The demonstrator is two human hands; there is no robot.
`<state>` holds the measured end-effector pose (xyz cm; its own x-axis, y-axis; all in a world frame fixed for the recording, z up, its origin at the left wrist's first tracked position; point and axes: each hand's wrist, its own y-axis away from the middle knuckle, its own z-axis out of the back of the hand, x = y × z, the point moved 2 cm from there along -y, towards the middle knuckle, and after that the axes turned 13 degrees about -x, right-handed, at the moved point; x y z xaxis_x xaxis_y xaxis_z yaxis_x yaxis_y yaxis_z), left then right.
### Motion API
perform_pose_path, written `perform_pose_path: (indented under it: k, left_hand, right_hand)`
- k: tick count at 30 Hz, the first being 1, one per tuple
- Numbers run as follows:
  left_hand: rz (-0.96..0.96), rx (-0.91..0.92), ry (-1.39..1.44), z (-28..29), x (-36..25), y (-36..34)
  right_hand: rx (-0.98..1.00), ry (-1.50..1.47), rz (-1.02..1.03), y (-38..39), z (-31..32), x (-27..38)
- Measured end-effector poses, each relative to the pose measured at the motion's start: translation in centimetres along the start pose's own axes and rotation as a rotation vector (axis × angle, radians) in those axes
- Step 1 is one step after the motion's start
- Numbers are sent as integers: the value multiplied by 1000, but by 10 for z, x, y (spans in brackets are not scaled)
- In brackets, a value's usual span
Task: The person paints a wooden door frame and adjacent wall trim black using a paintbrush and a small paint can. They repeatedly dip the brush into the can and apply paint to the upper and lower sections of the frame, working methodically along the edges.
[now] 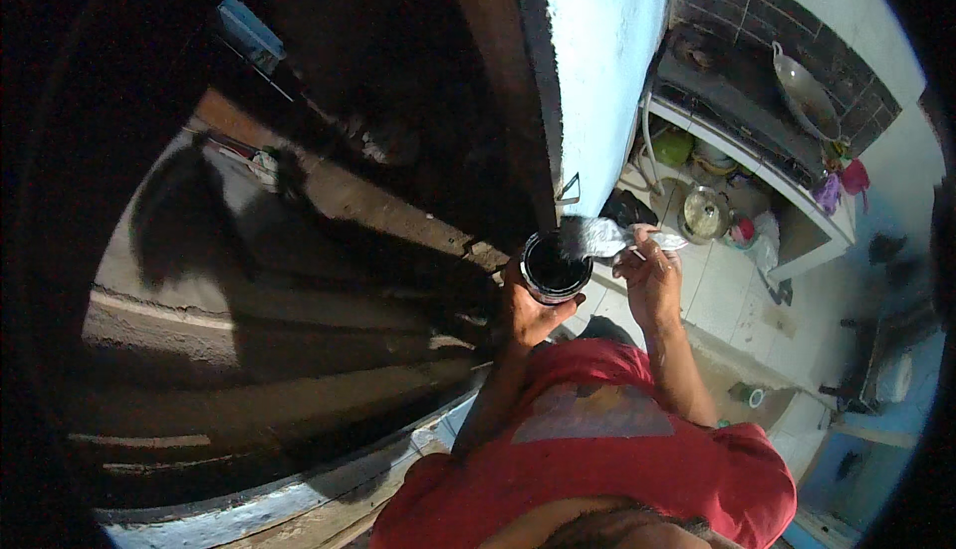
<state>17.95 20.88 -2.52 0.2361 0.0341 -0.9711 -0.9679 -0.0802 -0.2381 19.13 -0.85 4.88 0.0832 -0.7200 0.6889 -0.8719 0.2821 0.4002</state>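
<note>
My left hand (533, 310) is wrapped round a small round can (558, 268) of dark paint, which it holds upright in front of me. My right hand (649, 268) grips a paintbrush (609, 238) smeared with pale silvery paint. The brush's dark bristles hang at the back right rim of the can; whether they touch it I cannot tell. Just beyond both hands rises the end of a light blue wall (596, 91) with a dark edge, and a small metal piece (570, 188) sticks out low on it.
A dark opening with a ledge (329, 191) fills the left side. At right are a tiled kitchen counter (737, 101) with a pan (805, 96), pots (702, 213) and bags beneath, and a white tiled floor (722, 290). A pale blue sill (249, 514) runs along the lower left.
</note>
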Motion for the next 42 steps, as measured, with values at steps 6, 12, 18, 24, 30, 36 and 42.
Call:
perform_pose_path:
  k: [6, 12, 18, 24, 30, 36, 42]
  left_hand:
    - [-40, -225, -127, 2, -20, 12]
    - [46, -87, 24, 9, -13, 8]
    - [133, -178, 230, 3, 32, 26]
    - [150, -21, 224, 8, 48, 32]
    - [167, -36, 217, 9, 28, 34]
    - [154, -33, 208, 11, 33, 40]
    - [138, -26, 201, 11, 30, 42]
  right_hand:
    - [127, -37, 434, 7, -44, 38]
    - [318, 468, 1397, 59, -140, 111]
    - [429, 927, 2447, 82, -243, 154]
    - [35, 1174, 2827, 87, -337, 170]
    - [134, 1465, 2713, 77, -341, 160]
    - [2, 1205, 2749, 86, -346, 166]
    - [115, 1172, 2852, 77, -340, 161]
